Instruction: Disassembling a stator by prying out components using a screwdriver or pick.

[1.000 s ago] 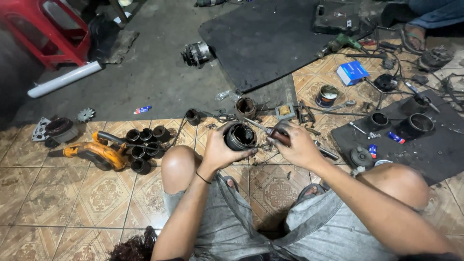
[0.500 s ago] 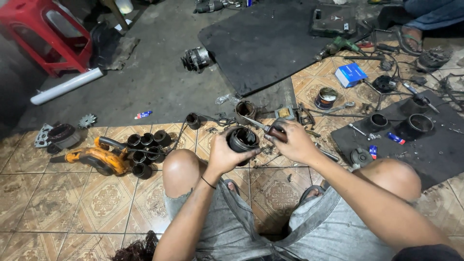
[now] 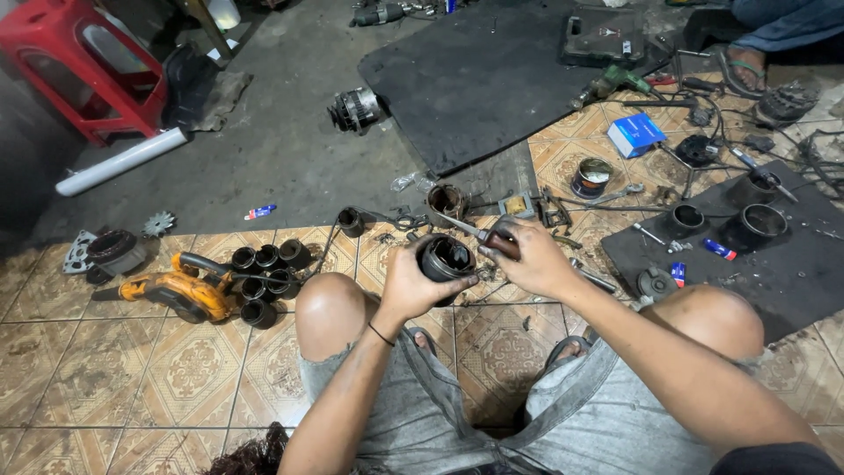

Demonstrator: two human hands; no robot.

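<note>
**Dark Cylinder Held Over the Knees, Tool at Its Mouth**

Between my knees, just above the patterned tile, my left hand (image 3: 413,286) is wrapped around a dark cylindrical motor housing (image 3: 446,259), its open end facing up toward me. My right hand (image 3: 532,259) is closed on a wooden-handled tool (image 3: 492,239) whose metal shaft lies across the housing's rim. Both hands are gripping, neither slack.

I judge the housing to be steel, stiff and fairly heavy for its size, probably greasy (the fingers around it look smudged), so the safe hold is around the outer wall, as it is now, not by the thin lip.

Left of my knee lies one orange power tool (image 3: 180,296), and just beside it a cluster of black sockets (image 3: 264,277); I count about six, though two overlap and I cannot be certain. Beyond my hands sits one rusty open cup (image 3: 447,202) among loose small parts. To the right, a dark rubber mat (image 3: 791,264) carries two black round housings (image 3: 760,222) and a smaller one. Farther off I see one blue box (image 3: 636,134), one open tin (image 3: 592,178), one alternator (image 3: 356,109) on the grey floor, one white tube (image 3: 121,161) and one red stool (image 3: 83,66). At the top right edge, another person's sandalled foot (image 3: 747,70).
</note>
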